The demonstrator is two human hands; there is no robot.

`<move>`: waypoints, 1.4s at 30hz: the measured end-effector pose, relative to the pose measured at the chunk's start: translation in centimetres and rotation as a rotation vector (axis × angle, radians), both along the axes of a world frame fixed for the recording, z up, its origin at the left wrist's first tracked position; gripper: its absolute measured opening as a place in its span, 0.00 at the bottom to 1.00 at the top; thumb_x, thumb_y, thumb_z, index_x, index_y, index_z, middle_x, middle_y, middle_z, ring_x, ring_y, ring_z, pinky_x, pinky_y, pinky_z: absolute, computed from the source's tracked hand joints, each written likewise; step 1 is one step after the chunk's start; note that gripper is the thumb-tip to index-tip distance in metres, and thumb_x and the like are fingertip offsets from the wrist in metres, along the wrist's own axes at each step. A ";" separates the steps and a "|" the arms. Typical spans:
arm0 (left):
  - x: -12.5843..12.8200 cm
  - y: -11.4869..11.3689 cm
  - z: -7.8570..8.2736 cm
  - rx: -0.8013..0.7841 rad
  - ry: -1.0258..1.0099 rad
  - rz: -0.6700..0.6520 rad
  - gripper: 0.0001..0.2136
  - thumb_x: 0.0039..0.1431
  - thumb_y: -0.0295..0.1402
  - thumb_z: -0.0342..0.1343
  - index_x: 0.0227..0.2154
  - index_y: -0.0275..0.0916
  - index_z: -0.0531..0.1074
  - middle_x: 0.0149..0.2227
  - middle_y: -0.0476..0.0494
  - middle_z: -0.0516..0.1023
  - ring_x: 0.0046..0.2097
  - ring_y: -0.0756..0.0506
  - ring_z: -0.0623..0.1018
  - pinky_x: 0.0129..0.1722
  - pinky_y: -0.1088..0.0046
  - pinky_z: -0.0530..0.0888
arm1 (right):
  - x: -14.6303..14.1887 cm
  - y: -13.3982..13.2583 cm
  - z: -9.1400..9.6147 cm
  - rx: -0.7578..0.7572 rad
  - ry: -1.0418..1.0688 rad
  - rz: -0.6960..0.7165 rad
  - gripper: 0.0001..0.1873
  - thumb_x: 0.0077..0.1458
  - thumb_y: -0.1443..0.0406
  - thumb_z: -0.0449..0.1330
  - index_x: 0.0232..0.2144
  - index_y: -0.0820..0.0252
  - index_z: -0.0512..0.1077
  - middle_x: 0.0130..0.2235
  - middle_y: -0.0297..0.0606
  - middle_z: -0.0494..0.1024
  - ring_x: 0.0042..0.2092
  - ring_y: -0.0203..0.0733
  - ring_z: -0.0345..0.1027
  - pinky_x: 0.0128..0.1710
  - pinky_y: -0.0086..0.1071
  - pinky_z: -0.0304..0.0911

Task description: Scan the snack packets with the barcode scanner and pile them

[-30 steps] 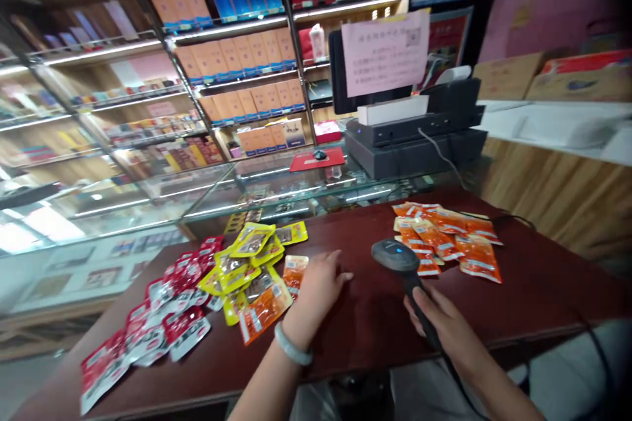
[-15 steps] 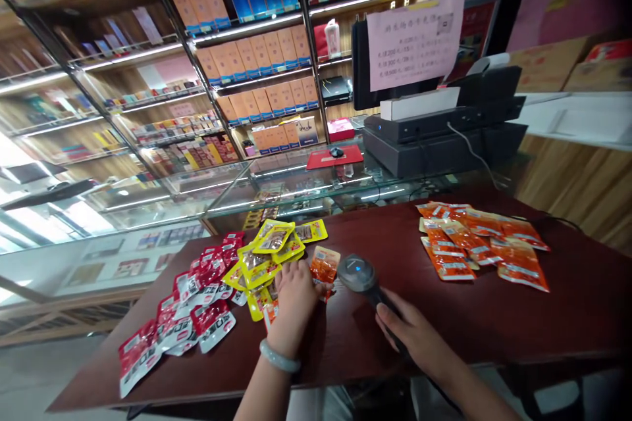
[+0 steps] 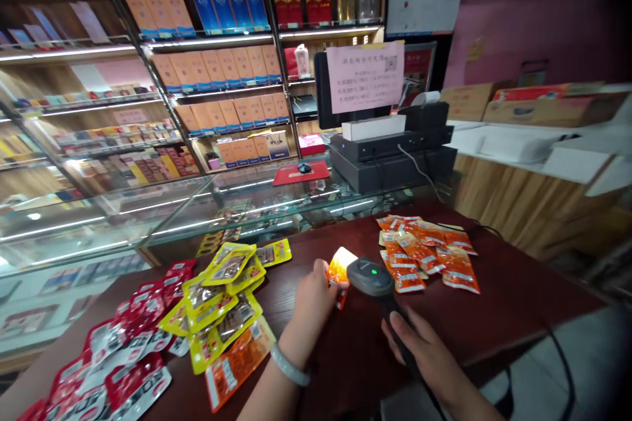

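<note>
My left hand [image 3: 316, 296], with a pale bangle at the wrist, is closed on a small orange snack packet [image 3: 340, 268] just above the dark red table. My right hand [image 3: 419, 342] grips the handle of a barcode scanner [image 3: 370, 276]. A green light shows on top of the scanner, and its bright beam falls on the packet's upper part. Left of my left hand lies a heap of yellow snack packets [image 3: 222, 296], with another orange packet [image 3: 239, 362] at its near edge. Red and white packets [image 3: 133, 335] spread out farther left.
More orange packets [image 3: 424, 250] lie in a group at the table's right side. Behind the table [image 3: 365, 355] is a glass counter [image 3: 257, 200] with a cash register [image 3: 390, 158] and a mouse [image 3: 304, 168] on a red mat. Shelves of boxes line the wall.
My left hand has moved away from the yellow heap with the orange packet, toward the scanner. The scanner's light has turned from blue to green and its beam is lit. The view has turned right.
</note>
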State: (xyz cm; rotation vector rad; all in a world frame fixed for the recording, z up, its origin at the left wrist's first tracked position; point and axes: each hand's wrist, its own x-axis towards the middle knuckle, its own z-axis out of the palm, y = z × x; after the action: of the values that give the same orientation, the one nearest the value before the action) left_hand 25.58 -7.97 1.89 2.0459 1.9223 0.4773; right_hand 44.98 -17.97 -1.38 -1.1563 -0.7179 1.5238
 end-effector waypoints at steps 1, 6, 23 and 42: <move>0.8 0.6 -0.3 -0.013 -0.053 -0.009 0.15 0.56 0.39 0.60 0.43 0.40 0.64 0.38 0.41 0.79 0.40 0.41 0.79 0.35 0.72 0.65 | 0.4 -0.2 0.1 -0.003 -0.003 -0.029 0.37 0.37 0.41 0.70 0.46 0.55 0.73 0.27 0.33 0.74 0.31 0.39 0.69 0.27 0.27 0.61; 7.0 4.1 -1.9 -0.182 -0.502 -0.078 0.10 0.58 0.28 0.54 0.43 0.37 0.64 0.36 0.41 0.79 0.33 0.46 0.78 0.32 0.74 0.68 | 1.9 -0.6 0.3 0.055 -0.024 -0.175 0.36 0.42 0.41 0.68 0.46 0.57 0.73 0.22 0.28 0.69 0.24 0.34 0.63 0.22 0.25 0.55; -8.6 -8.3 -1.5 0.172 -0.021 -0.043 0.24 0.58 0.35 0.58 0.58 0.41 0.67 0.57 0.38 0.72 0.58 0.39 0.71 0.59 0.57 0.67 | -1.6 -1.9 -1.0 -0.065 -0.088 0.102 0.35 0.43 0.43 0.69 0.50 0.54 0.74 0.31 0.36 0.79 0.35 0.44 0.73 0.32 0.31 0.69; -17.1 -11.9 -2.9 0.160 0.277 0.089 0.16 0.54 0.44 0.61 0.42 0.43 0.71 0.48 0.40 0.74 0.51 0.36 0.71 0.49 0.57 0.66 | -9.7 -2.3 0.0 -0.080 -0.277 0.398 0.38 0.47 0.40 0.63 0.55 0.53 0.73 0.25 0.35 0.76 0.29 0.43 0.73 0.33 0.36 0.71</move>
State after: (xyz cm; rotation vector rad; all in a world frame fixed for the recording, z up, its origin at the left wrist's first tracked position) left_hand 8.49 -19.82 -1.01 2.2336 2.2069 0.3956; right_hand 35.33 -20.29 -1.37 -1.3581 -1.1353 1.7493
